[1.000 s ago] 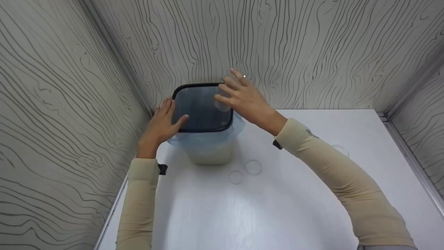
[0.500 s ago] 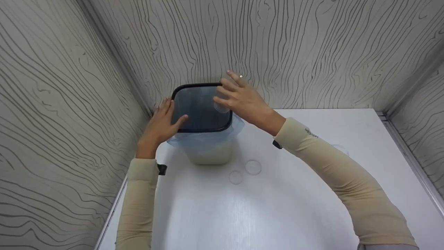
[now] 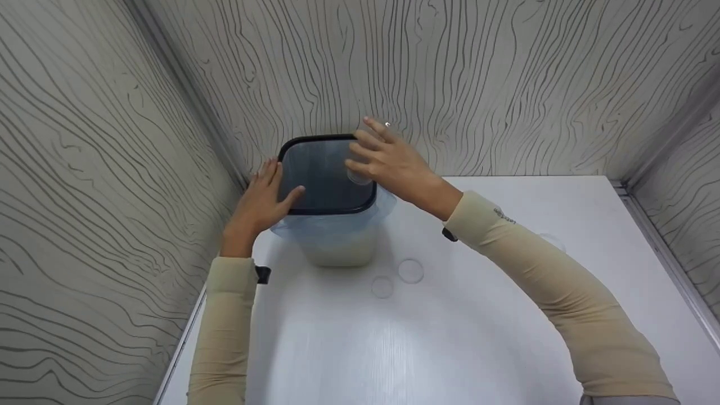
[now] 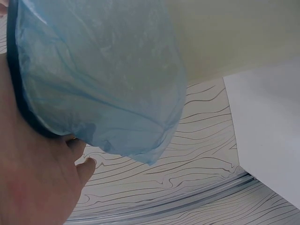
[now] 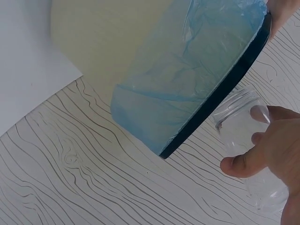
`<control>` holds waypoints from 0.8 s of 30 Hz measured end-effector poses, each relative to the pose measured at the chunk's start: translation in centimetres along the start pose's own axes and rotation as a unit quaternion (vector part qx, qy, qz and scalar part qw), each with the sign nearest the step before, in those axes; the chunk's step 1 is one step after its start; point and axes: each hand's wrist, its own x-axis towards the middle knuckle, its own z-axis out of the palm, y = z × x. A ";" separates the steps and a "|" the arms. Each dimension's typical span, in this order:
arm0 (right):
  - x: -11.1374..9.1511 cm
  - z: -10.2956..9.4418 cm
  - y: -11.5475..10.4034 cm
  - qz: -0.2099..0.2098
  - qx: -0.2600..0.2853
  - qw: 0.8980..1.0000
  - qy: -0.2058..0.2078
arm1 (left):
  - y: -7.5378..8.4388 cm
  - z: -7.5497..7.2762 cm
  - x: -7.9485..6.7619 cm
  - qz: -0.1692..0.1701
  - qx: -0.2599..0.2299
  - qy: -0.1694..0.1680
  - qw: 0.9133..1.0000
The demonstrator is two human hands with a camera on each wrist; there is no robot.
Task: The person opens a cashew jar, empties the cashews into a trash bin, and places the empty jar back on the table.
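Note:
A cream trash can [image 3: 340, 253] stands at the back of the white table, tilted in both wrist views by their angle. A light blue bag [image 4: 108, 89] lines it, folded outside under a dark rim ring [image 5: 220, 89]. My left hand [image 3: 259, 199] holds the left side of the rim, thumb over the top edge and fingers along the outside. In my right hand [image 3: 396, 169] is a clear plastic jar [image 5: 243, 126] with a threaded mouth, gripped between thumb and fingers. The jar's uncapped mouth is right at the rim ring, over the right side of the opening. The can's inside is dark.
Two thin clear discs, a larger disc [image 3: 411, 271] and a smaller disc [image 3: 382, 287], lie on the table [image 3: 360, 349] in front of the can. Another clear round piece [image 3: 553, 242] lies beyond the right sleeve. Wood-patterned panels [image 3: 506, 84] stand behind and beside the table.
My right hand has shifted slightly left with the jar, further over the can's opening. The left hand, can and discs stay in place.

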 end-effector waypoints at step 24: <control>-0.2 0.3 -0.1 0.014 0.041 0.999 0.031 | 0.2 -0.1 -0.2 -0.002 0.001 0.000 1.000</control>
